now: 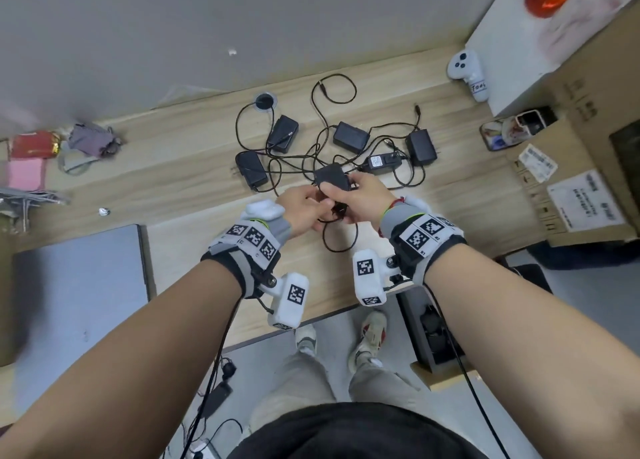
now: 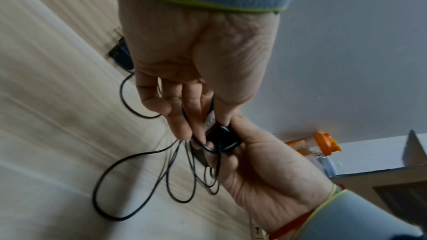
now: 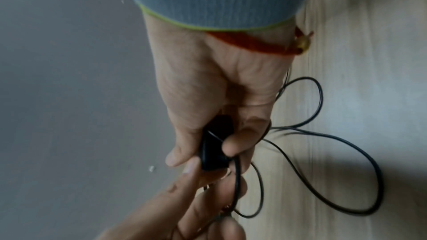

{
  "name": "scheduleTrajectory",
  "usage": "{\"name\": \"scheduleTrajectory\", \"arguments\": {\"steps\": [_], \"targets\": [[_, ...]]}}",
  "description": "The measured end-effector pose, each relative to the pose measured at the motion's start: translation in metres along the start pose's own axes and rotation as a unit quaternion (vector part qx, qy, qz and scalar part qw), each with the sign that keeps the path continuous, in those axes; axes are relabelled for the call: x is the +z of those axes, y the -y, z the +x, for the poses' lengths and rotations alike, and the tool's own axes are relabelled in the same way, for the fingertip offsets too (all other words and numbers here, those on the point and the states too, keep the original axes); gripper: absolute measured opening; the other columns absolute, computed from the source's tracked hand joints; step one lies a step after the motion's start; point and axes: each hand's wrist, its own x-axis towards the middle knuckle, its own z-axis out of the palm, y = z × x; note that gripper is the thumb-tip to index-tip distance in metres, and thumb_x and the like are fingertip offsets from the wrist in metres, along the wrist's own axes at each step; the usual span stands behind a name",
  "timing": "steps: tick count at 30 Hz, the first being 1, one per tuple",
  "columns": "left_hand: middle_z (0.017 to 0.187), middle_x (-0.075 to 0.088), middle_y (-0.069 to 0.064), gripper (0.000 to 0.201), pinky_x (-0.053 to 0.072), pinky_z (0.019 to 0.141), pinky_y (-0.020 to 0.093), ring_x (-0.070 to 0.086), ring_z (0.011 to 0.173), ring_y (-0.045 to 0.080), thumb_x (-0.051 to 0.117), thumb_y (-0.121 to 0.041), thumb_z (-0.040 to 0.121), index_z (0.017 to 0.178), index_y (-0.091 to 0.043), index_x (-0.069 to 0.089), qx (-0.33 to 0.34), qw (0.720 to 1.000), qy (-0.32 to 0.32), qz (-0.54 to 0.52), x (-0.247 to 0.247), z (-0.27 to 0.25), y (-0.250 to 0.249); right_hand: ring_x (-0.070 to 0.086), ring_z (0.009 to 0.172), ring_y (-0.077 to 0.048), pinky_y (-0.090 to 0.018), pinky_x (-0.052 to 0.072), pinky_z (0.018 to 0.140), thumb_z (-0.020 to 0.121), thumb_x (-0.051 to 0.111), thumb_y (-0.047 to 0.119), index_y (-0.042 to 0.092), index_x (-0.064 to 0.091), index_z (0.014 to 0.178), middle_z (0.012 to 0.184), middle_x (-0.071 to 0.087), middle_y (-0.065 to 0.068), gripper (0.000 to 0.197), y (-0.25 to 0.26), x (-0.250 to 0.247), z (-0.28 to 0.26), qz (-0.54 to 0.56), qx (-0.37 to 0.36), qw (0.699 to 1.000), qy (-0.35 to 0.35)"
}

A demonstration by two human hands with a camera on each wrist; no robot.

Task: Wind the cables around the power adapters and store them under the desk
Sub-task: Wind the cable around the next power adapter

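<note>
Above the wooden desk (image 1: 194, 167) my right hand (image 1: 346, 188) grips a small black power adapter (image 1: 331, 178). My left hand (image 1: 311, 202) pinches that adapter's thin black cable (image 1: 341, 237), which hangs in a loop down to the desk. The left wrist view shows my left hand (image 2: 203, 129) holding the cable (image 2: 148, 152) against the adapter (image 2: 223, 140). In the right wrist view my right hand (image 3: 204, 151) curls round the adapter (image 3: 213, 160), with the cable (image 3: 236, 180) trailing off it. Several more black adapters (image 1: 284, 133) (image 1: 350, 136) (image 1: 420, 146) lie in tangled cables behind.
A grey laptop (image 1: 79, 285) lies at front left. A cardboard box (image 1: 588, 167), a white box (image 1: 519, 43), a phone (image 1: 502, 134) and a white game controller (image 1: 465, 69) crowd the right. A cable hole (image 1: 265, 102) sits at the back. An open box (image 1: 436, 337) stands below the desk edge.
</note>
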Motion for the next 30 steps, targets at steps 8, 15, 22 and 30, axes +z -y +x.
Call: {"name": "scheduleTrajectory", "arguments": {"steps": [8,15,22,30], "targets": [[0.079,0.070,-0.001,0.045,0.052,0.057,0.029,0.065,0.062,0.016,0.068,-0.054,0.084,0.091,-0.010,0.060,0.034,0.989,-0.136,-0.053,-0.015,-0.028,-0.066,0.059,0.064,-0.018,-0.027,0.049,0.053,0.093,0.067,0.030,0.013,0.064,0.115,0.090,0.066,-0.007,0.028,0.049,-0.039,-0.048,0.012,-0.087,0.995,0.040],[0.075,0.065,0.002,0.035,0.048,0.059,0.027,0.060,0.065,0.018,0.077,-0.044,0.079,0.085,-0.013,0.064,0.103,0.980,-0.153,-0.080,-0.037,-0.045,-0.124,0.064,0.066,-0.026,-0.026,0.056,0.054,0.101,0.051,0.016,0.003,0.061,0.115,0.097,0.065,-0.015,0.022,0.093,-0.055,-0.080,0.030,-0.102,0.993,0.056],[0.110,0.057,0.019,0.029,0.058,0.050,0.030,0.065,0.089,0.031,0.070,-0.020,0.090,0.099,-0.010,0.044,0.184,0.939,-0.217,-0.192,-0.063,-0.068,-0.176,0.060,0.059,-0.023,-0.028,0.052,0.052,0.091,0.057,0.011,-0.001,0.058,0.102,0.081,0.062,-0.012,0.016,0.089,-0.073,-0.075,-0.071,-0.010,0.996,-0.050],[0.118,0.061,0.019,0.028,0.062,0.068,0.047,0.067,0.100,0.031,0.065,-0.025,0.094,0.106,-0.013,0.043,0.246,0.936,-0.171,-0.184,-0.064,-0.091,-0.218,0.047,0.107,-0.021,-0.034,0.050,0.090,0.077,0.067,0.003,0.032,0.031,0.141,0.139,0.034,-0.007,0.079,0.111,-0.077,-0.079,-0.204,-0.160,0.956,-0.140]]}}
